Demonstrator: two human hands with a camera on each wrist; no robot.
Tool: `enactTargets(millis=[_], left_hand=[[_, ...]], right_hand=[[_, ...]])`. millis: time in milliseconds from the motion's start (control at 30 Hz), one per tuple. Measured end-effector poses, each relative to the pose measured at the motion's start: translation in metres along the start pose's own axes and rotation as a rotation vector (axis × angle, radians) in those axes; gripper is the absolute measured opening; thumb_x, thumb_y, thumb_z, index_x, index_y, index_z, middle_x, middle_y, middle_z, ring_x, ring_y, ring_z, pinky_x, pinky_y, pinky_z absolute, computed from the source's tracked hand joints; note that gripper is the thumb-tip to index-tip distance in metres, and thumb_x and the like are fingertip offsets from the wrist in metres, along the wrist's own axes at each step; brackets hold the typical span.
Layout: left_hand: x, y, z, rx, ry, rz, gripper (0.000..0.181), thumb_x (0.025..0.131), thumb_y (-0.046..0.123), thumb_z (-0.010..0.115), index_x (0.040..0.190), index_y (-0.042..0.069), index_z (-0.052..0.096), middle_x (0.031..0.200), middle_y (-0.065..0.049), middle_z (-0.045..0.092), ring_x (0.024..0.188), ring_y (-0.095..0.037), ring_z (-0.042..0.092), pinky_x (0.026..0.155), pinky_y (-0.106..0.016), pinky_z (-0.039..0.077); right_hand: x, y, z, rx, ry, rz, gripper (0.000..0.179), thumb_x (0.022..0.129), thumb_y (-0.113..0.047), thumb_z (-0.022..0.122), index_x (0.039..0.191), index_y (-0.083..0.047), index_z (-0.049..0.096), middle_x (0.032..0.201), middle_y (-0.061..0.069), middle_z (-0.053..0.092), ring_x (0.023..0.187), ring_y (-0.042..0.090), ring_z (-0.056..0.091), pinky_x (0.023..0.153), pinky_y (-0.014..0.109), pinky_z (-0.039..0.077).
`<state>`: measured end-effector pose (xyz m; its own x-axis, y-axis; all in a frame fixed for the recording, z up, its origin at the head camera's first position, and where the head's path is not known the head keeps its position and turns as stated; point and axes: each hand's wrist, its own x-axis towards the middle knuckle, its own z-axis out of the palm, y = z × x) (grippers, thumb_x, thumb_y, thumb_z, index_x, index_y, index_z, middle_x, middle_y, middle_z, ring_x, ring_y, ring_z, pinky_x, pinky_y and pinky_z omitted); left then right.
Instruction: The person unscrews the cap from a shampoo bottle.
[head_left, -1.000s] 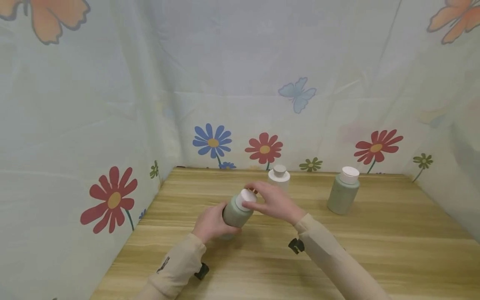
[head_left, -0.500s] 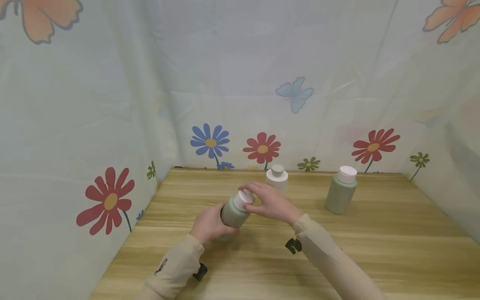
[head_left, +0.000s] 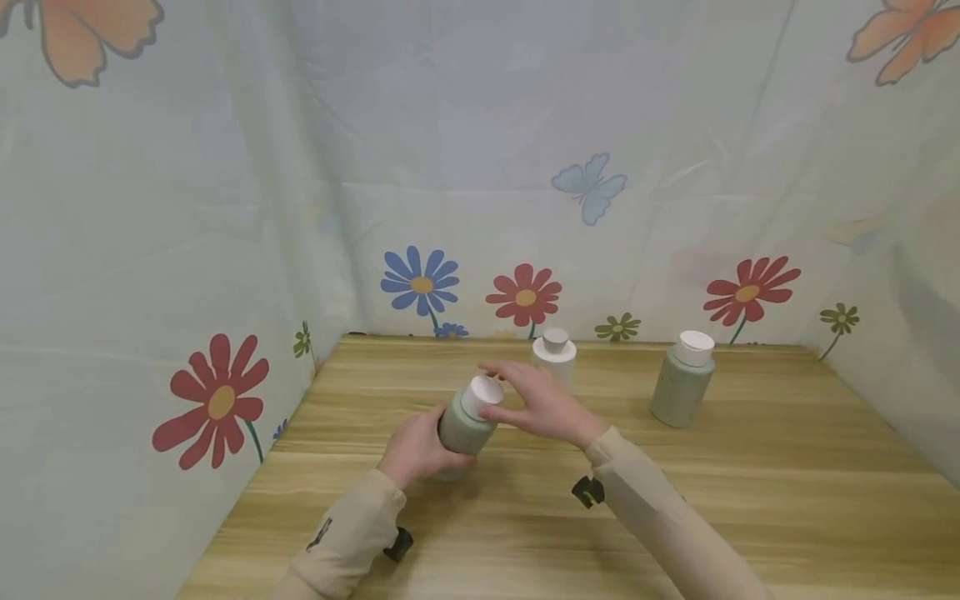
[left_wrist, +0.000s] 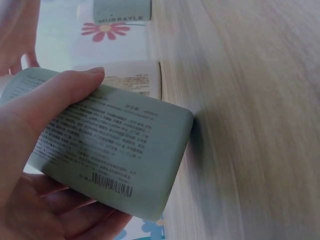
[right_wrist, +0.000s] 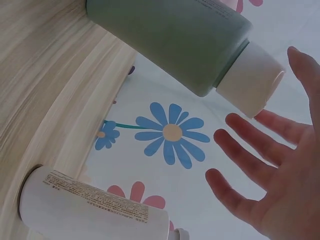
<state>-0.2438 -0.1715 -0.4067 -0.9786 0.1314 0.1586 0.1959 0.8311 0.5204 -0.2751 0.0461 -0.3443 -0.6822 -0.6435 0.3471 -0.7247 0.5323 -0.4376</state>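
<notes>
My left hand (head_left: 417, 446) grips a pale green bottle (head_left: 462, 430) around its body, holding it tilted to the right over the table. Printed text and a barcode show on the bottle's back (left_wrist: 115, 145) in the left wrist view, with the thumb lying across it. Its white cap (head_left: 482, 395) is on the bottle's upper end. Beside the cap is my right hand (head_left: 546, 405), thumb and fingers spread around it. In the right wrist view, the fingers (right_wrist: 250, 150) are extended, the index fingertip right at the cap's edge.
A white bottle with a grey top (head_left: 554, 357) stands upright behind my right hand. Farther right is a second green bottle (head_left: 681, 390) with a white cap. The wooden table (head_left: 750, 500) ends at a hanging cloth (head_left: 480, 167) printed with flowers and butterflies.
The right fingers have come off the cap and spread apart. The held bottle has shifted slightly left, still in the left hand. The head view has turned a little.
</notes>
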Motion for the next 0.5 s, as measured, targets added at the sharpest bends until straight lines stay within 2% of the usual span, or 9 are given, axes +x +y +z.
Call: enactTargets(millis=[100,267,367,500], left_hand=[[-0.0006,-0.0003,-0.0001,-0.005,-0.004,-0.003,0.077,0.062,0.038,0.089,0.125,0.007,0.058,0.109,-0.009,0.070,0.094,-0.024,0.066,0.082,-0.044,0.053],[-0.0002,-0.0006,0.0004,-0.008,-0.008,0.000,0.076,0.061,0.038,0.090,0.124,0.008,0.058,0.109,-0.008,0.069,0.095,-0.024,0.065,0.083,-0.045,0.052],[0.0006,-0.0004,0.0008,-0.005,-0.011,0.000,0.078,0.061,0.037,0.090,0.126,0.009,0.057,0.110,-0.008,0.069,0.096,-0.024,0.065,0.084,-0.045,0.052],[0.0016,0.0003,0.0006,-0.005,-0.019,-0.007,0.078,0.062,0.037,0.090,0.127,0.009,0.057,0.111,-0.008,0.069,0.097,-0.024,0.065,0.085,-0.045,0.052]], right_hand=[[-0.0003,0.0006,0.0016,0.011,0.025,0.026,0.059,0.086,-0.044,0.070,0.135,-0.015,0.054,0.126,0.002,0.063,0.114,0.021,0.059,0.097,0.041,0.050],[0.0001,0.0005,0.0028,0.001,0.060,0.008,0.045,0.086,-0.042,0.071,0.122,-0.018,0.060,0.113,-0.004,0.065,0.102,0.012,0.059,0.088,0.034,0.053],[-0.0006,-0.0006,0.0017,-0.008,0.069,-0.001,0.041,0.085,-0.040,0.072,0.120,-0.019,0.061,0.113,-0.005,0.065,0.102,0.011,0.059,0.090,0.034,0.052],[-0.0026,-0.0017,-0.0004,-0.032,0.068,-0.030,0.043,0.086,-0.033,0.073,0.124,-0.017,0.061,0.118,-0.001,0.065,0.107,0.018,0.060,0.094,0.039,0.050]])
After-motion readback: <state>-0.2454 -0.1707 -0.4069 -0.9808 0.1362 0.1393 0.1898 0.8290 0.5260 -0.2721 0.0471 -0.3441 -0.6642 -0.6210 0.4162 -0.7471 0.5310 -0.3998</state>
